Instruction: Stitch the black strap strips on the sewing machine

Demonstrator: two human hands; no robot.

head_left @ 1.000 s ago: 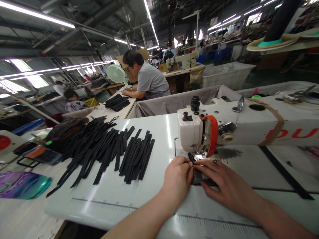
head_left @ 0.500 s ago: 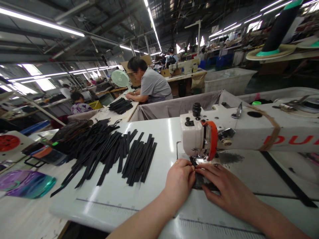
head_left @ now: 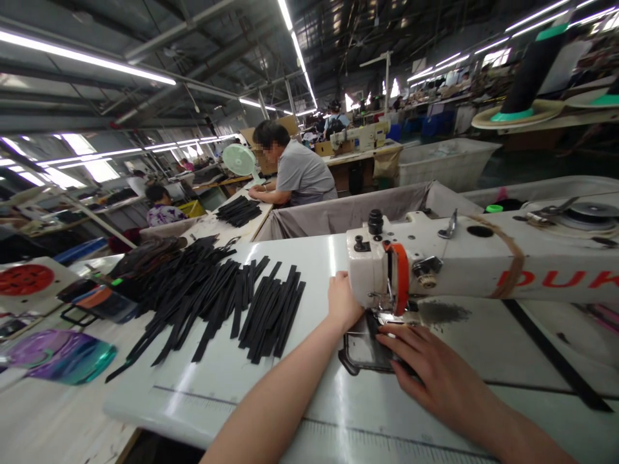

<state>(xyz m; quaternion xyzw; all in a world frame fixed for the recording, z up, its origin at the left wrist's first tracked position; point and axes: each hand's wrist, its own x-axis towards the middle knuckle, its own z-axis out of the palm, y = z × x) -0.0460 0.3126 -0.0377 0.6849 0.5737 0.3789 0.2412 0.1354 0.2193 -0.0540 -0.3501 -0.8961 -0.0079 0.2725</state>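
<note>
The white sewing machine point(head_left: 370, 270) has an orange guard point(head_left: 400, 277) at its needle end. Under the presser foot lies a small black strip point(head_left: 373, 322), over the metal plate point(head_left: 365, 353). My right hand point(head_left: 425, 361) lies beside it with fingers stretched out flat, their tips touching the strip's right side and the thumb held apart below. My left hand point(head_left: 344, 301) reaches past the left of the machine head; the head hides its fingers and anything in them.
Several black strips point(head_left: 273, 312) lie piled on the left of the worktable point(head_left: 203, 399). One long strip point(head_left: 556, 354) passes under the machine arm at right. A purple-teal container point(head_left: 62, 357) stands at far left. A person point(head_left: 304, 169) sits working beyond the grey cloth-lined bin point(head_left: 348, 205).
My left hand has left the presser foot and moved up and left behind the machine head, uncovering the metal plate. My right hand stays near the foot. The view has shifted slightly.
</note>
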